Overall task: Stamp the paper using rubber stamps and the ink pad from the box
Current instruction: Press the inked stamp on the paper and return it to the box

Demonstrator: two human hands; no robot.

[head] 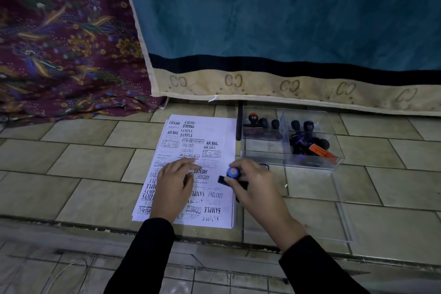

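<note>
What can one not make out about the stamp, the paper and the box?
Head view:
- Face of the blue-topped stamp: turned down in the right hand.
- The dark object under that hand: mostly covered, maybe an ink pad.
- Prints on the paper under the left hand: covered.
- Wording on the stamps in the clear box: too small, dark.

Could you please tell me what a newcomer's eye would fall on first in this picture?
Most striking is the white paper in the middle of the tiled floor, crowded with black imprints such as SAMPLE, AIR MAIL and FAX OUT. The left hand rests flat on it while the right hand grips a blue-topped stamp at its right edge. Just beyond, to the right, a clear box holds more dark stamps.
</note>
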